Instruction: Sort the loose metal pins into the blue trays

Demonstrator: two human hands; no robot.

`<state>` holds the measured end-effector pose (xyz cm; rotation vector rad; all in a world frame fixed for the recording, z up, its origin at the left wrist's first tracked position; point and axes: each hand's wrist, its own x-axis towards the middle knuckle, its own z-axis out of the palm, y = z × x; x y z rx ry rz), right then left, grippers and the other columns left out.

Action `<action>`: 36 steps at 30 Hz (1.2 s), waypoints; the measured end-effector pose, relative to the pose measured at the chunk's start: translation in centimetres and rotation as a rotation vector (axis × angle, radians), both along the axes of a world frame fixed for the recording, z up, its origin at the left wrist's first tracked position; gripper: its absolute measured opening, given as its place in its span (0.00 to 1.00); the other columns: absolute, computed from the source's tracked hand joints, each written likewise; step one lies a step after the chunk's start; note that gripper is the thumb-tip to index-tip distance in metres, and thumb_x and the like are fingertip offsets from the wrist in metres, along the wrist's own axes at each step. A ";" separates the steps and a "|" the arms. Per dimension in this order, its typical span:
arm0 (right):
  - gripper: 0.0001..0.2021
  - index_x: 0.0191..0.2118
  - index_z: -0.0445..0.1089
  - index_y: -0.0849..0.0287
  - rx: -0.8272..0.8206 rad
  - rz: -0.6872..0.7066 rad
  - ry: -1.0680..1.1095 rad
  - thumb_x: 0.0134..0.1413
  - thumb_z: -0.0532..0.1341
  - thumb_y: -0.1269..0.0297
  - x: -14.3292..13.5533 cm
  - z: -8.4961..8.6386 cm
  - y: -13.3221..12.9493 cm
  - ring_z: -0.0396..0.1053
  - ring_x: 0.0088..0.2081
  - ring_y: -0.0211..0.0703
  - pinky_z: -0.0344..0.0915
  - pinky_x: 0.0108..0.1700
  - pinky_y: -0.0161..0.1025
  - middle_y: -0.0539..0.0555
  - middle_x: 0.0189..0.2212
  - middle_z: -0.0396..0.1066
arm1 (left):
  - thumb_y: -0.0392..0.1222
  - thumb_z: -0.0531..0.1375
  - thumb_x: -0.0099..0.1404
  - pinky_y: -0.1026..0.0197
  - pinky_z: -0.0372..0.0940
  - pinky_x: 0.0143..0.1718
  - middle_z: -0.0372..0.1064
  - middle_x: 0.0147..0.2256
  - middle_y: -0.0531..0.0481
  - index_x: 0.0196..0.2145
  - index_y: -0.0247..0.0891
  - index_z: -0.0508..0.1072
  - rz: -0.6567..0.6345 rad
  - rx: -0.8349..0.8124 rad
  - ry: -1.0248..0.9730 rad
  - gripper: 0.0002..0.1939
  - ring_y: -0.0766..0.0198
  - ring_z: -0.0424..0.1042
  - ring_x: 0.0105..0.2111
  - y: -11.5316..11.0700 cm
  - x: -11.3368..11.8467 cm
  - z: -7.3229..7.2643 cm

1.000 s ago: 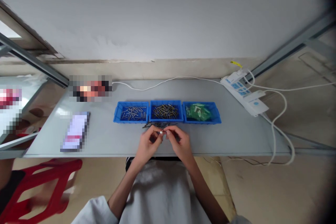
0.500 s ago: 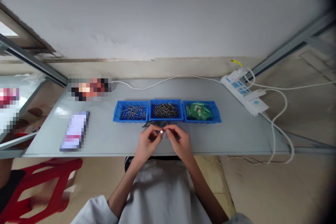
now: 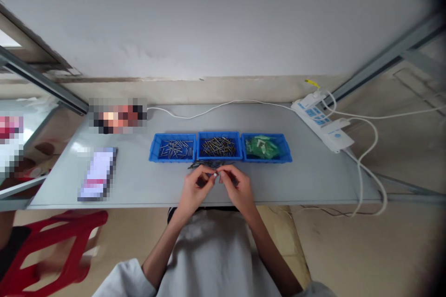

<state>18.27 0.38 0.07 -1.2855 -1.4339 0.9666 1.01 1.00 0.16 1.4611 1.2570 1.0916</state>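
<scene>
My left hand (image 3: 196, 189) and my right hand (image 3: 238, 187) meet over the table's front half, fingertips nearly touching. Between the left thumb and forefinger shows a small white piece (image 3: 215, 175), too small to name. The right thumb and forefinger are pinched right beside it; what they hold, if anything, is hidden. Just beyond the fingers lies a loose pile of dark thin metal pieces (image 3: 198, 164). Behind it stand three blue bins: the left bin (image 3: 154, 148) with silvery pins, the middle bin (image 3: 219, 156) with brownish pins, the right bin (image 3: 286, 151) with a green plastic bag (image 3: 265, 148).
A white power strip (image 3: 322, 123) with plugs and cables lies at the table's right side. A phone-like device (image 3: 97, 174) lies at left, with a blurred-out object (image 3: 120, 116) behind it. A red stool (image 3: 75, 253) stands at lower left.
Both hands stay in the same place, fingertips together. The small white piece between them appears slightly turned. The whole view has shifted a little.
</scene>
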 end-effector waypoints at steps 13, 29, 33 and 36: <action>0.06 0.44 0.79 0.51 0.048 -0.262 -0.344 0.66 0.65 0.62 -1.2 -1.4 0.1 0.70 0.30 0.45 0.64 0.37 0.39 0.51 0.29 0.75 | 0.46 0.64 0.76 0.63 0.67 0.34 0.78 0.35 0.51 0.46 0.43 0.82 0.364 0.130 0.071 0.08 0.66 0.71 0.27 -1.0 -1.1 1.3; 0.08 0.41 0.73 0.54 0.071 -0.198 -0.215 0.72 0.60 0.58 -0.8 -1.0 0.1 0.70 0.28 0.41 0.66 0.36 0.37 0.49 0.29 0.73 | 0.40 0.62 0.75 0.66 0.62 0.28 0.75 0.28 0.54 0.45 0.41 0.85 0.409 0.391 0.389 0.09 0.69 0.63 0.22 0.3 -2.7 4.0; 0.08 0.43 0.72 0.53 0.104 -0.098 -0.096 0.73 0.59 0.56 -0.5 -0.8 -0.4 0.72 0.32 0.41 0.69 0.36 0.36 0.50 0.33 0.75 | 0.43 0.67 0.72 0.65 0.65 0.28 0.78 0.33 0.51 0.49 0.42 0.85 0.131 0.139 0.082 0.11 0.67 0.68 0.24 -0.9 0.5 2.0; 0.08 0.43 0.73 0.53 0.113 -0.048 -0.029 0.73 0.60 0.56 -0.4 -0.8 -0.7 0.74 0.33 0.41 0.71 0.37 0.36 0.51 0.35 0.77 | 0.47 0.67 0.73 0.65 0.64 0.26 0.77 0.38 0.47 0.40 0.40 0.86 0.115 0.080 -0.105 0.09 0.69 0.68 0.23 -1.1 1.7 0.7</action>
